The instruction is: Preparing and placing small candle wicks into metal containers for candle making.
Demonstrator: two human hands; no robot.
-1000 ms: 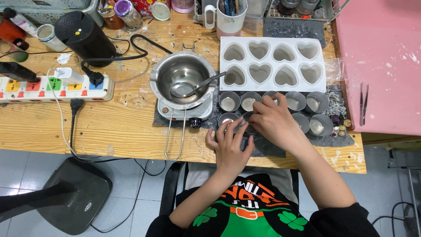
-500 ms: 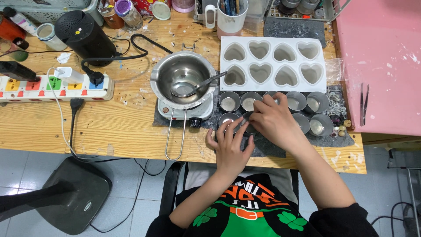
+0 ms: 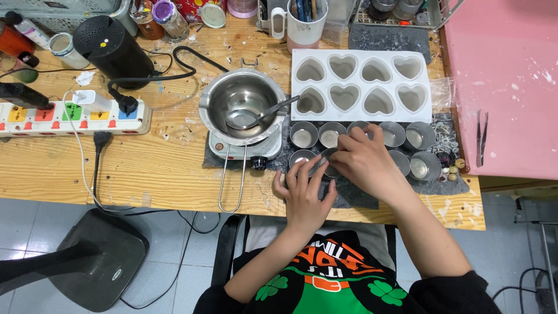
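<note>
Two rows of small round metal tins (image 3: 407,137) stand on a grey felt mat (image 3: 360,199) near the front edge of the wooden table (image 3: 157,168). My right hand (image 3: 365,164) lies over the front row, its fingers closed around one tin (image 3: 329,158) that is mostly hidden. Just below and to the left, my left hand (image 3: 305,196) has its fingers spread, the fingertips touching that tin and the neighbouring tin (image 3: 301,157). Behind the tins lies a white mould (image 3: 360,87) with heart-shaped cavities.
A steel pot (image 3: 241,99) with a spoon (image 3: 264,113) sits on a small hot plate (image 3: 244,148) left of the tins. A power strip (image 3: 70,116), a black cylinder (image 3: 107,49) and cables lie at left. A pink board (image 3: 505,81) with tweezers (image 3: 481,136) is at right.
</note>
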